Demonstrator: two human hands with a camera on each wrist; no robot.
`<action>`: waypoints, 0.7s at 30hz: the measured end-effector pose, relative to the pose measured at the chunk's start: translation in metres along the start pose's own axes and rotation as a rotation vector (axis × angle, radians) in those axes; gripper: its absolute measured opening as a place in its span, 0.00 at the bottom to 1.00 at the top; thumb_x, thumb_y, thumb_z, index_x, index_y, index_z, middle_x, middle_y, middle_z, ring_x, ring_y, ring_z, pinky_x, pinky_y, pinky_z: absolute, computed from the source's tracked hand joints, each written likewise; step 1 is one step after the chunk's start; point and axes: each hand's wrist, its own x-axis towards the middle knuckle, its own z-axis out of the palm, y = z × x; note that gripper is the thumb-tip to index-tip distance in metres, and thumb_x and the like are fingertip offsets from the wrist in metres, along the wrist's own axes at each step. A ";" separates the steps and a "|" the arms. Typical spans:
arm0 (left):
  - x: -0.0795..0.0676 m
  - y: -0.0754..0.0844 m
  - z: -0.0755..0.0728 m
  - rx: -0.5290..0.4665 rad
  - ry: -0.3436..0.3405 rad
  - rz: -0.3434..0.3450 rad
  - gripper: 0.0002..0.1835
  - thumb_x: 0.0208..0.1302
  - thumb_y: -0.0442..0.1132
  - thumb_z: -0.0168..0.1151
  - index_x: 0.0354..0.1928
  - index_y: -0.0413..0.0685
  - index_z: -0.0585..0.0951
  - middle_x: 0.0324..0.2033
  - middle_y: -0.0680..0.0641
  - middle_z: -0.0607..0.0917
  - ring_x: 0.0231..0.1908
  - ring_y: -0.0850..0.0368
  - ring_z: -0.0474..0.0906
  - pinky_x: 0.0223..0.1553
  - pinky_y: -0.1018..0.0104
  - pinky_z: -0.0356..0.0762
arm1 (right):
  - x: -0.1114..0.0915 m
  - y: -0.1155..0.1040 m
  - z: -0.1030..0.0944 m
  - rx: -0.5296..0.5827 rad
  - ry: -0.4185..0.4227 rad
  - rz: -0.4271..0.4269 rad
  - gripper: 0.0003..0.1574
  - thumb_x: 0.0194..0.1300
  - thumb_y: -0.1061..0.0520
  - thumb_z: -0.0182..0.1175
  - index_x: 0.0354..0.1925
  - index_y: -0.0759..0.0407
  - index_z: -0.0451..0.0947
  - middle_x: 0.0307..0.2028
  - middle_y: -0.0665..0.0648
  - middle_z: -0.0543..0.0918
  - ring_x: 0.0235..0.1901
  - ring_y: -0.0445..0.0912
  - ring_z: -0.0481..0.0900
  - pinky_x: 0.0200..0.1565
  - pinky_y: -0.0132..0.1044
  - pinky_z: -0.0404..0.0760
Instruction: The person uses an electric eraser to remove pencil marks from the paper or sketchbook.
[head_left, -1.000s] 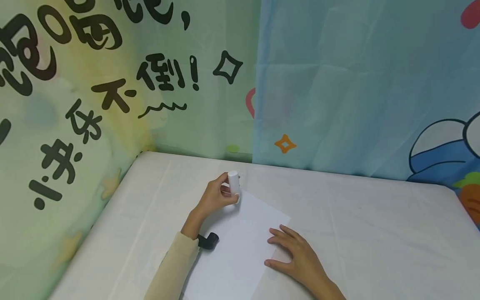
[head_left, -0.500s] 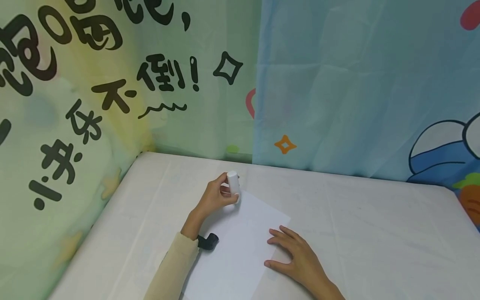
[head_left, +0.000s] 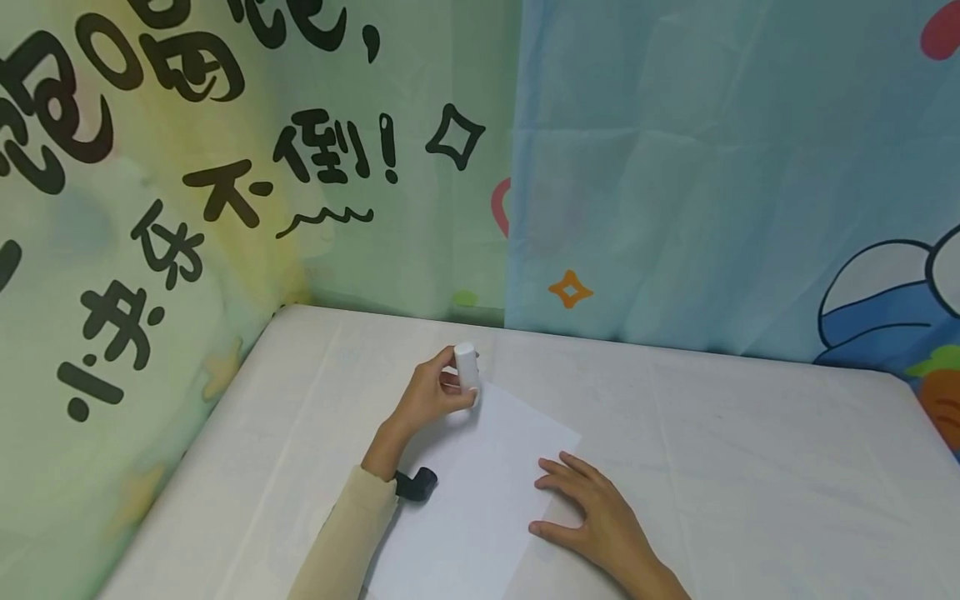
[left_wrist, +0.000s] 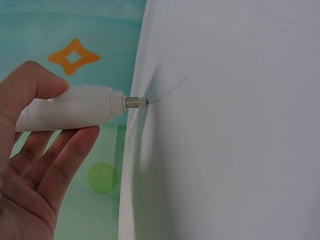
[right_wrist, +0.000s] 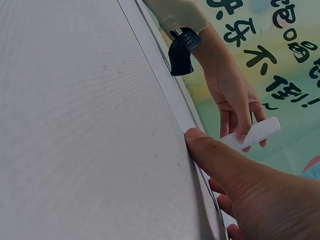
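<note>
My left hand (head_left: 435, 387) grips a white electric eraser (head_left: 467, 365), thumb on one side and fingers on the other. In the left wrist view the electric eraser (left_wrist: 75, 107) has a metal collar and a small pale tip (left_wrist: 143, 102), right at the surface of the white paper (left_wrist: 240, 125). Thin dark specks and a faint grey streak lie around that tip. My right hand (head_left: 600, 512) rests with spread fingers at the right edge of the sheet. In the right wrist view its thumb (right_wrist: 197, 135) lies along the paper's edge.
The paper lies aslant on a table with a white cloth (head_left: 750, 467). A black wrist camera (head_left: 417, 482) sits at my left cuff, low over the sheet. Behind the table hang a green printed curtain (head_left: 420, 250) and a blue one (head_left: 675, 208).
</note>
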 end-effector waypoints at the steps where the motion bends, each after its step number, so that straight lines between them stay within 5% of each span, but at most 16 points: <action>1: 0.000 0.000 0.000 -0.001 -0.001 0.002 0.23 0.53 0.27 0.68 0.51 0.34 0.74 0.40 0.35 0.81 0.36 0.43 0.84 0.38 0.66 0.84 | 0.000 0.000 0.000 -0.001 -0.001 0.000 0.26 0.43 0.44 0.78 0.43 0.44 0.82 0.56 0.47 0.82 0.61 0.52 0.72 0.53 0.58 0.76; 21: -0.001 0.001 -0.001 0.045 -0.013 0.003 0.24 0.53 0.27 0.68 0.53 0.35 0.74 0.39 0.37 0.81 0.34 0.47 0.83 0.37 0.67 0.84 | 0.000 -0.002 -0.001 0.015 -0.050 0.055 0.27 0.44 0.41 0.77 0.44 0.44 0.83 0.57 0.47 0.81 0.63 0.53 0.70 0.56 0.59 0.74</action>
